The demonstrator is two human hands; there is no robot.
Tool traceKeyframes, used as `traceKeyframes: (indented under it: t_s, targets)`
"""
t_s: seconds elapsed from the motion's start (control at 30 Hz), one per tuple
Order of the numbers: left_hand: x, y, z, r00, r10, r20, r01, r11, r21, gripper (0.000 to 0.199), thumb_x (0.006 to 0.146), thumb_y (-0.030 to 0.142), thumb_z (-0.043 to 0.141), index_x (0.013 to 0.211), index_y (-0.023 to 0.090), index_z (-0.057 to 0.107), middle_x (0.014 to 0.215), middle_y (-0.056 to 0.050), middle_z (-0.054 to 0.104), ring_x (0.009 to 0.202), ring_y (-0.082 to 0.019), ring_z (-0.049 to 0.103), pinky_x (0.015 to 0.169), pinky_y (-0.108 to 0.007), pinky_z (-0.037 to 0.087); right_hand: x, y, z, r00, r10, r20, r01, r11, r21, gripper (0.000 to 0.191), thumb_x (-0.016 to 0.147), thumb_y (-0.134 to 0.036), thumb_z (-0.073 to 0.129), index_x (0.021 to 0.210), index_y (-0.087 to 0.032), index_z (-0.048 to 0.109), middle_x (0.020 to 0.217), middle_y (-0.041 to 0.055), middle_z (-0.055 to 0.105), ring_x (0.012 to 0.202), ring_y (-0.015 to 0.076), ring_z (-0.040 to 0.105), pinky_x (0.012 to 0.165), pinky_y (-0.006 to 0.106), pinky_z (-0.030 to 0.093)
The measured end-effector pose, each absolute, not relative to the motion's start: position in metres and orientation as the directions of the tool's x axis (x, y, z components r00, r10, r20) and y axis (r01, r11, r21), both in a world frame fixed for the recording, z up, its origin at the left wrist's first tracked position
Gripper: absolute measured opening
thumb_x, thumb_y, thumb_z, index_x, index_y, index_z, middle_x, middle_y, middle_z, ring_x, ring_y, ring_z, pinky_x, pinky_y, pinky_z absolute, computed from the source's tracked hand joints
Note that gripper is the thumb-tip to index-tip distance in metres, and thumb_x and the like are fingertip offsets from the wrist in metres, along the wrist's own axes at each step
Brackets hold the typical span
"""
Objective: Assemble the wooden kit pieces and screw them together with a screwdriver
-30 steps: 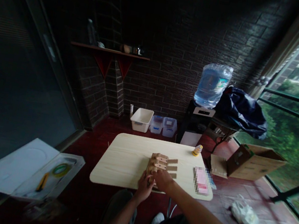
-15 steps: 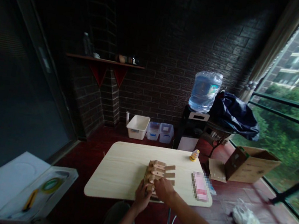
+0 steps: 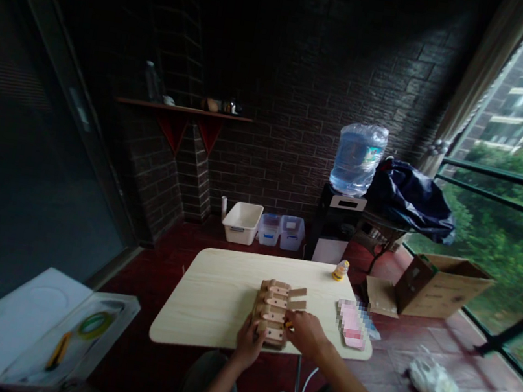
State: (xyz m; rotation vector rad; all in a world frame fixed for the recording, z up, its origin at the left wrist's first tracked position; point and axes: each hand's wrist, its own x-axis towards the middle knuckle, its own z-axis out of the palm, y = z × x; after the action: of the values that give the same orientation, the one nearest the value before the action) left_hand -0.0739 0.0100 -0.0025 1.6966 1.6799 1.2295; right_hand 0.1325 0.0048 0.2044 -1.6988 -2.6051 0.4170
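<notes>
A brown cardboard-like construction (image 3: 277, 303) rests near the middle of the table, with several rounded ridges and dark dots along its panels. Two flat brown strips (image 3: 298, 298) stick out from its right side. My left hand (image 3: 248, 343) grips its near left corner, the thumb and fingers closed around the edge. At the right side, my right hand (image 3: 307, 334) is closed on a small yellow-and-black tool (image 3: 289, 324). Most of that tool is hidden by the fingers, and its kind cannot be made out.
On the pale table (image 3: 206, 305) stand a small yellow-based bottle (image 3: 341, 271) and a pink item (image 3: 353, 326), pixelated. An open white case (image 3: 110, 337) lies at left. Plastic bins (image 3: 242, 223), a water dispenser (image 3: 336, 223) and a cardboard box (image 3: 441, 292) are beyond.
My right hand has moved right, off the construction's top to its right edge, uncovering the near panels and the yellow on the tool. My left hand keeps its hold.
</notes>
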Motion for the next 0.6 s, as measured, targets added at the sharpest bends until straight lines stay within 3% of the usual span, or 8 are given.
traceKeyframes:
  t_s: [0.27,0.43,0.6]
  targets:
    - [-0.07,0.011,-0.006,-0.149,0.96,0.235,0.486,-0.136,0.863,0.039,0.088,0.058,0.058,0.099,0.024,0.076,0.135,-0.014,0.076,0.13,-0.033,0.072,0.114,-0.05,0.058,0.153,0.002,0.182,-0.45,0.882,-0.137,0.882,0.416,-0.219,0.03,0.096,-0.019,0.061,0.12,-0.02,0.079,0.124,0.0149,0.082,0.118,0.0282,0.076,0.099,0.034,0.053]
    - [-0.07,0.011,-0.007,-0.129,0.961,0.243,0.507,-0.147,0.849,0.04,0.091,0.058,0.057,0.105,0.025,0.076,0.134,-0.014,0.076,0.127,-0.032,0.073,0.114,-0.049,0.058,0.145,0.005,0.179,-0.532,0.837,-0.129,0.844,0.512,-0.16,0.029,0.099,-0.016,0.059,0.119,-0.016,0.08,0.12,0.0175,0.083,0.121,0.0285,0.075,0.105,0.036,0.051]
    - [-0.071,0.014,-0.019,-0.137,0.952,0.273,0.528,-0.163,0.834,0.043,0.091,0.059,0.058,0.11,0.025,0.076,0.142,-0.016,0.073,0.137,-0.034,0.068,0.119,-0.05,0.055,0.138,0.011,0.176,-0.64,0.754,-0.148,0.767,0.639,-0.057,0.032,0.097,-0.007,0.058,0.119,-0.014,0.079,0.122,0.0186,0.081,0.12,0.0293,0.075,0.106,0.04,0.054]
